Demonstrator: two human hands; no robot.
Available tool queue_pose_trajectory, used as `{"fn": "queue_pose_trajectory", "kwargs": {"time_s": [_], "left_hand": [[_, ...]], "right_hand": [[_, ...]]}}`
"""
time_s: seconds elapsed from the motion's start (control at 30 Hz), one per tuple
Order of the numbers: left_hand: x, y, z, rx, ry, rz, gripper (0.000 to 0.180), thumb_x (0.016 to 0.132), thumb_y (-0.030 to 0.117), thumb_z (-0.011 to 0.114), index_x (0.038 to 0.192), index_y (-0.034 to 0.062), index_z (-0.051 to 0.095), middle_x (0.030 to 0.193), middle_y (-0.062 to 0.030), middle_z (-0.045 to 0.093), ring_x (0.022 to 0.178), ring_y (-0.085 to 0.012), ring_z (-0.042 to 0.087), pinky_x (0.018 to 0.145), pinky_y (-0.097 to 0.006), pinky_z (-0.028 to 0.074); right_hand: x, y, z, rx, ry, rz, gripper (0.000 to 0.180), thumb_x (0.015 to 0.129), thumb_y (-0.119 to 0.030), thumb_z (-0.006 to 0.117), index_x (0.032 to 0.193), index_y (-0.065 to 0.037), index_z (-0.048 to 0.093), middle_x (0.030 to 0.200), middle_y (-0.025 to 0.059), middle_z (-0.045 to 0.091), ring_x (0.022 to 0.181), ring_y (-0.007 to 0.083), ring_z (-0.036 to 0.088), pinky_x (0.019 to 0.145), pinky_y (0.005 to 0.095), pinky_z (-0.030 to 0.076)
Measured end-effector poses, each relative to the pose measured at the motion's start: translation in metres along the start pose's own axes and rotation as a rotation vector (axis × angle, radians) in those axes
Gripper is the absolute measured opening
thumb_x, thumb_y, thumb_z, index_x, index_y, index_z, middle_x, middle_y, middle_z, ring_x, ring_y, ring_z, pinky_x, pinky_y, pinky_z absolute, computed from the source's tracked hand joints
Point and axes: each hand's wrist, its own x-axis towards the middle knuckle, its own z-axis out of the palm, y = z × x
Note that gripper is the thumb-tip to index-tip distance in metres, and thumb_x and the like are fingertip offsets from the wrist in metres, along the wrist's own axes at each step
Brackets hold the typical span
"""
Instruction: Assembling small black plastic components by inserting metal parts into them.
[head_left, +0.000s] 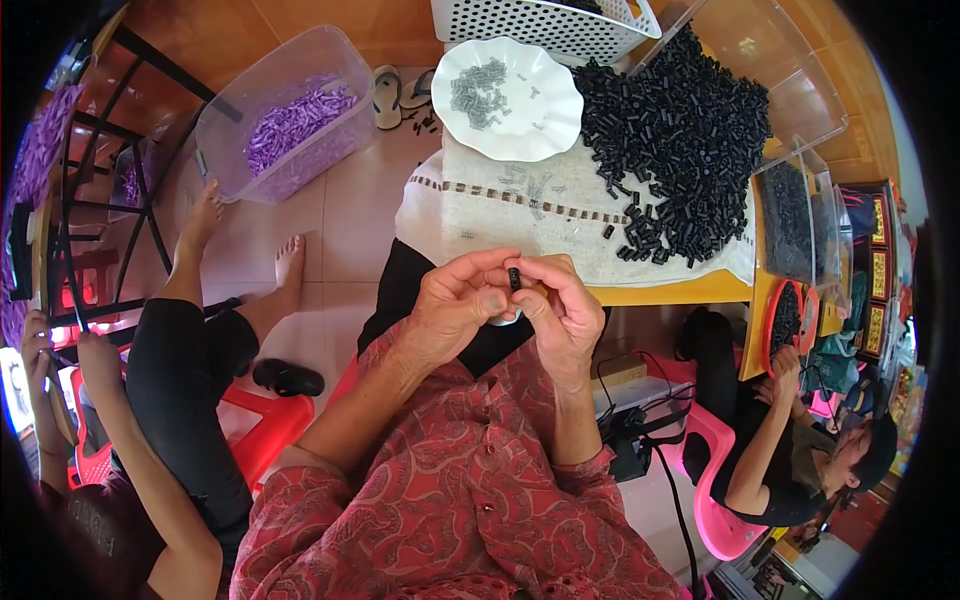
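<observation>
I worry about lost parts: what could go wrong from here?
The small black cylinder, held between the fingers of the left hand and right hand, might slip and drop. The loose pile of black pieces reaches near the front edge of the table, so a bump could knock some off. Clear pieces on the cloth, outside the white plate, could be overlooked.

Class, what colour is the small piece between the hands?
The small piece is black, clearest in head view.
</observation>
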Motion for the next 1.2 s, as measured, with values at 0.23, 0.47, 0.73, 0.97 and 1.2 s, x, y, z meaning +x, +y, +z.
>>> {"fn": "queue_pose_trajectory", "kwargs": {"time_s": [0.23,0.47,0.73,0.97,1.2], "left_hand": [[-0.004,0.007,0.003,0.341,0.018,0.057,0.047,0.083,-0.005,0.066,0.127,0.0006,0.053,0.097,-0.0078,0.064,0.083,-0.0119,0.062,0.075,-0.025,0.053],[-0.009,0.005,0.008,0.357,0.04,0.098,0.042,0.085,-0.004,0.064,0.126,-0.0002,0.053,0.095,-0.009,0.064,0.08,-0.0134,0.063,0.073,-0.027,0.054],[-0.005,0.001,0.007,0.313,0.012,0.128,0.038,0.088,0.001,0.063,0.125,-0.0002,0.055,0.095,-0.0087,0.065,0.078,-0.0148,0.064,0.072,-0.028,0.055],[-0.004,0.001,0.005,0.145,0.135,0.026,0.032,0.093,0.004,0.056,0.125,0.0026,0.056,0.091,-0.0061,0.066,0.075,-0.0104,0.064,0.069,-0.026,0.056],[-0.004,0.001,0.007,0.133,0.145,0.041,0.031,0.093,0.004,0.055,0.125,0.0035,0.057,0.088,-0.0061,0.066,0.072,-0.0115,0.063,0.066,-0.026,0.056]], "right_hand": [[0.002,0.002,0.002,-0.087,-0.013,-0.112,0.026,0.081,0.002,0.068,0.106,0.004,0.062,0.096,0.0091,0.064,0.084,0.0146,0.057,0.074,0.0237,0.046],[-0.004,0.002,0.007,-0.006,0.015,-0.092,0.025,0.084,0.003,0.066,0.108,0.004,0.06,0.096,0.0103,0.062,0.082,0.0127,0.056,0.072,0.0224,0.045],[-0.002,0.003,0.004,-0.012,0.028,-0.099,0.023,0.084,0.004,0.065,0.107,0.004,0.061,0.097,0.0099,0.062,0.082,0.0119,0.056,0.07,0.0214,0.046],[-0.001,-0.003,0.005,-0.038,-0.038,-0.114,0.027,0.087,0.0,0.064,0.113,0.004,0.061,0.102,0.0101,0.063,0.082,0.012,0.056,0.072,0.0224,0.048],[-0.004,-0.003,0.0,0.101,-0.091,-0.01,0.027,0.093,-0.001,0.054,0.119,0.005,0.057,0.115,0.013,0.059,0.085,0.0117,0.058,0.076,0.0237,0.05]]}}
